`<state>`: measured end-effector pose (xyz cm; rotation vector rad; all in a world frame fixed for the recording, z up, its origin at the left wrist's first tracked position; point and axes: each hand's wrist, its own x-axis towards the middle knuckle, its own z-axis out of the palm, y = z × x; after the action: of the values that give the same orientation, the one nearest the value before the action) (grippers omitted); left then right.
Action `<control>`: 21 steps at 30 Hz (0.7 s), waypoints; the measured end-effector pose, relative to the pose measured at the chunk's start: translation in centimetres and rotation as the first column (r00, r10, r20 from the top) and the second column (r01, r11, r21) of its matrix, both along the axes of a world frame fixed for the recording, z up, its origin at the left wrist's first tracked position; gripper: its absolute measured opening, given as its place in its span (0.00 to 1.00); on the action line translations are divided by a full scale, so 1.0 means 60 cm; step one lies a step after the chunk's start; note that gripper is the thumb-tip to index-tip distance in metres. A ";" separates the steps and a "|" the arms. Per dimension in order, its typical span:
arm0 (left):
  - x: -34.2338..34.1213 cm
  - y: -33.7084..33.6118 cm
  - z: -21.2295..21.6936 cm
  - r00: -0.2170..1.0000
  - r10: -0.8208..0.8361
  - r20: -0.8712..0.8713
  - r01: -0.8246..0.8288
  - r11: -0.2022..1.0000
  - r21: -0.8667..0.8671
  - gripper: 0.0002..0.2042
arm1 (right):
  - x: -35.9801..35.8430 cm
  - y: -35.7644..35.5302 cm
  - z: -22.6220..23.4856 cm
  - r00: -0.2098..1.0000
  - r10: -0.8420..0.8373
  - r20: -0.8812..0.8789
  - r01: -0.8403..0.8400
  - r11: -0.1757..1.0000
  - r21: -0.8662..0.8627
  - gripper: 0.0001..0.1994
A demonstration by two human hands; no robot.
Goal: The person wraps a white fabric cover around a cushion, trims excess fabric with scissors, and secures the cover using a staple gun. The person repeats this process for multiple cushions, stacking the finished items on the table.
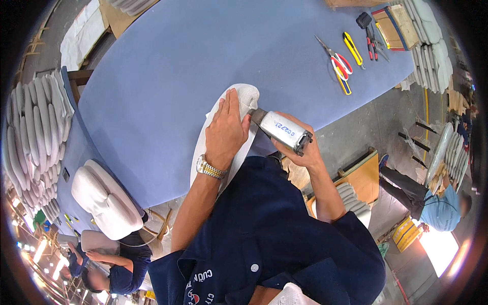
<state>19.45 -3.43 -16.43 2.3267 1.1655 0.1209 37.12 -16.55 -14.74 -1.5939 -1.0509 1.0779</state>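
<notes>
1. Your navy shirt (pixel 244 223) is nearest the camera, covering the lower end of the white pad (pixel 241 153). Pad lies at the table's near edge, on the blue top (pixel 152 76), long axis pointing away from you.
2. Left hand (pixel 229 124): fingers straight, together, pressed flat on the pad; thumb out toward the tool nose. Pinning, not gripping.
3. Right hand (pixel 309 154): fingers curled round what looks like a staple gun (pixel 284 130); trigger finger hidden, can't tell if it's squeezed. Nose sits at the pad's right edge, near the far end, apparently touching.
4. Progress, my read: mid-fastening. Fabric covers what shows of the pad; it looks gathered beside the nose. No fasteners readable, so can't count what's done. Rest of the rim probably needs checking.
5. Stacks of pads at left (pixel 38 122) and far right (pixel 427 46); can't tell finished from waiting.
6. Room: wide bare top left and beyond the pad. Scissors (pixel 339 66) and pliers (pixel 371 46) sit well apart, toward the right edge. That edge passes under your gun, floor beyond. Watch your left thumb: just beside the nose.
</notes>
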 end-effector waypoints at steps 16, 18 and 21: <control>0.018 0.007 0.019 0.999 0.050 -0.007 -0.051 0.984 -0.171 0.30 | 0.067 -0.015 -0.066 0.982 0.157 0.107 -0.141 0.979 -0.147 0.31; 0.014 0.003 0.014 0.997 0.075 0.017 -0.071 0.983 -0.172 0.30 | 0.062 0.004 -0.048 0.993 0.086 -0.081 -0.106 0.950 -0.293 0.31; 0.020 -0.019 -0.005 0.992 0.115 0.055 -0.105 0.982 -0.158 0.30 | 0.106 0.007 -0.042 0.799 0.435 0.416 -0.419 0.898 -0.135 0.39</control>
<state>20.64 -4.57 -16.71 2.1088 1.2273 0.1390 43.50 -16.11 -17.28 -1.7164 -1.7738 1.0486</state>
